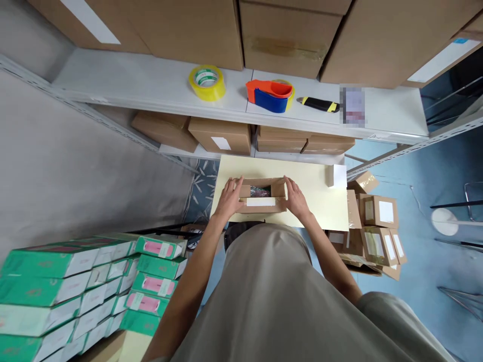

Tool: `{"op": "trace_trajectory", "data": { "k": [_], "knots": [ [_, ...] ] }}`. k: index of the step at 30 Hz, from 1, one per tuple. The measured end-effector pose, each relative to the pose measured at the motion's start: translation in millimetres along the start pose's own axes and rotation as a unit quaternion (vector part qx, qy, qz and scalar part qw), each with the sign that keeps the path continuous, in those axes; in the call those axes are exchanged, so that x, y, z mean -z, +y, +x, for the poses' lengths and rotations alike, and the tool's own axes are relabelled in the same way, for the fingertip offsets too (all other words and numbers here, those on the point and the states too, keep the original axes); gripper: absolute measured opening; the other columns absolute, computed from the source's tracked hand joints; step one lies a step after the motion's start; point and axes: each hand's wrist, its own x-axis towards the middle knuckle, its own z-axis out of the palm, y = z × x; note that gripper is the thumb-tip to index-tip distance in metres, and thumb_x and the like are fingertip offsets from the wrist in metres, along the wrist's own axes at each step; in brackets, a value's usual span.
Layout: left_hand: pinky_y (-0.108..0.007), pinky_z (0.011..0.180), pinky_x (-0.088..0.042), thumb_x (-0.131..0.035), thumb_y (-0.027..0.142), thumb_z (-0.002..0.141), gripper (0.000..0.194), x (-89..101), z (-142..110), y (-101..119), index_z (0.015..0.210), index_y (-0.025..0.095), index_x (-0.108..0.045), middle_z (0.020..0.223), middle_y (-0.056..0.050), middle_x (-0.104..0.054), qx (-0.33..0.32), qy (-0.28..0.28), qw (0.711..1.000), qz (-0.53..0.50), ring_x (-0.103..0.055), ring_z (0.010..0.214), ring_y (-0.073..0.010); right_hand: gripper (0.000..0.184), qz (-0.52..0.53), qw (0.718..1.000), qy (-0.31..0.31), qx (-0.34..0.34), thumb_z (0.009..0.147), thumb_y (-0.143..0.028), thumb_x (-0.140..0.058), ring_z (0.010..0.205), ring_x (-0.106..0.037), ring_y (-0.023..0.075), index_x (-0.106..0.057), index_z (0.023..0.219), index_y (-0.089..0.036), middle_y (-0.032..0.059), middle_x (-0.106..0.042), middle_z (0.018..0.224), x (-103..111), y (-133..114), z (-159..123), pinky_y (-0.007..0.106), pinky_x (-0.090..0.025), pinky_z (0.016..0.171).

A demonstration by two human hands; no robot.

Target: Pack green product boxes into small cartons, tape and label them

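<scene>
A small brown cardboard box [263,203] with a white label on its near side sits on a pale yellow table [320,193]. Its top flaps stand partly apart and something dark and greenish shows inside. My left hand [229,199] presses against the box's left end, fingers curled over the left flap. My right hand [296,197] holds the right end the same way, fingers bent over the right flap. Both forearms reach forward from my body.
A shelf [151,83] ahead carries a yellow tape roll [207,82], an orange and blue tape dispenser [269,95] and a black and yellow utility knife [319,104]. Green boxes [75,281] are stacked at lower left. Labelled cardboard boxes [377,226] lie piled at right. A small white box [337,175] stands on the table.
</scene>
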Motion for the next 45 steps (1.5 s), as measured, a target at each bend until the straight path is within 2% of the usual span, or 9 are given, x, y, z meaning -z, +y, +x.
{"op": "trace_trajectory", "data": {
  "k": [3, 6, 12, 16, 29, 33, 39, 42, 45],
  "knots": [
    [-0.057, 0.133, -0.045, -0.085, 0.016, 0.090, 0.058, -2.4, -14, -7, 0.146, 0.024, -0.073, 0.157, -0.017, -0.064, -0.015, 0.019, 1.000, 0.006, -0.052, 0.159, -0.0414, 0.046, -0.025, 0.999, 0.020, 0.018, 0.106, -0.021, -0.062, 0.137, -0.066, 0.0355, -0.064, 0.152, -0.018, 0.0189, -0.072, 0.146, 0, 1, -1, 0.054, -0.057, 0.119],
    [-0.050, 0.120, -0.059, -0.075, 0.023, 0.100, 0.015, -11.7, -29, -16, 0.111, 0.025, -0.084, 0.141, -0.013, -0.073, 0.012, 0.026, 0.998, -0.047, -0.073, 0.130, -0.0329, 0.022, -0.035, 0.999, 0.018, 0.019, 0.112, -0.025, -0.059, 0.123, -0.072, 0.0340, -0.075, 0.126, -0.022, 0.0154, -0.079, 0.127, -6, 4, -11, 0.050, -0.061, 0.109],
    [-0.043, 0.100, -0.069, -0.076, 0.028, 0.099, 0.011, -37.2, -35, -23, 0.099, 0.023, -0.086, 0.141, -0.012, -0.074, 0.100, 0.098, 0.978, -0.153, -0.080, 0.103, -0.0256, 0.028, 0.035, 0.995, 0.039, -0.079, 0.115, -0.030, -0.052, 0.102, -0.081, 0.0255, -0.076, 0.125, -0.020, 0.0171, -0.068, 0.156, -39, 0, -30, 0.041, -0.068, 0.091],
    [-0.040, 0.096, -0.070, -0.075, 0.030, 0.096, 0.011, -43.7, -28, -22, 0.097, 0.023, -0.083, 0.118, -0.010, -0.079, 0.151, 0.128, 0.957, -0.211, -0.080, 0.105, -0.0250, 0.031, 0.098, 0.984, 0.067, -0.130, 0.113, -0.032, -0.051, 0.106, -0.083, 0.0268, -0.076, 0.128, -0.020, 0.0152, -0.079, 0.142, -48, -6, -29, 0.041, -0.067, 0.098],
    [-0.042, 0.096, -0.068, -0.073, 0.023, 0.092, 0.009, -52.4, 17, 14, 0.091, 0.023, -0.082, 0.108, -0.010, -0.081, 0.152, 0.112, 0.950, -0.249, -0.080, 0.093, -0.0245, 0.035, 0.020, 0.984, 0.012, -0.177, 0.110, -0.025, -0.056, 0.112, -0.086, 0.0337, -0.078, 0.136, -0.022, 0.0137, -0.087, 0.128, 3, 18, -11, 0.045, -0.067, 0.100],
    [-0.041, 0.094, -0.069, -0.072, 0.027, 0.092, 0.012, -16.8, 54, 22, 0.093, 0.024, -0.083, 0.112, -0.010, -0.083, 0.112, 0.156, 0.947, -0.256, -0.081, 0.106, -0.0269, 0.031, -0.037, 0.995, 0.027, -0.086, 0.108, -0.025, -0.060, 0.115, -0.084, 0.0333, -0.082, 0.130, -0.024, 0.0142, -0.078, 0.148, 42, 4, 33, 0.046, -0.067, 0.104],
    [-0.044, 0.104, -0.065, -0.070, 0.040, 0.100, 0.021, 106.9, 169, 87, 0.100, 0.023, -0.082, 0.117, -0.011, -0.083, -0.050, 0.289, 0.905, -0.309, -0.080, 0.111, -0.0263, 0.047, -0.082, 0.966, 0.212, 0.124, 0.113, -0.026, -0.048, 0.150, -0.062, 0.0380, -0.065, 0.156, -0.016, 0.0224, -0.066, 0.160, 144, -87, 171, 0.058, -0.048, 0.129],
    [-0.040, 0.099, -0.066, -0.076, 0.040, 0.096, 0.018, 147.3, 198, 126, 0.096, 0.022, -0.080, 0.113, -0.010, -0.083, -0.075, 0.324, 0.885, -0.325, -0.080, 0.107, -0.0252, 0.054, -0.151, 0.977, 0.134, 0.070, 0.105, -0.014, -0.050, 0.151, -0.057, 0.0438, -0.057, 0.158, -0.001, 0.0348, -0.063, 0.158, 170, -133, 227, 0.063, -0.042, 0.130],
    [-0.039, 0.098, -0.065, -0.076, 0.037, 0.095, 0.015, 150.7, 199, 144, 0.093, 0.022, -0.078, 0.107, -0.009, -0.084, -0.045, 0.318, 0.873, -0.367, -0.080, 0.102, -0.0242, 0.059, -0.172, 0.983, 0.053, 0.027, 0.099, -0.011, -0.058, 0.148, -0.061, 0.0455, -0.054, 0.154, 0.010, 0.0419, -0.064, 0.152, 178, -152, 257, 0.061, -0.041, 0.129]
  ]
}}
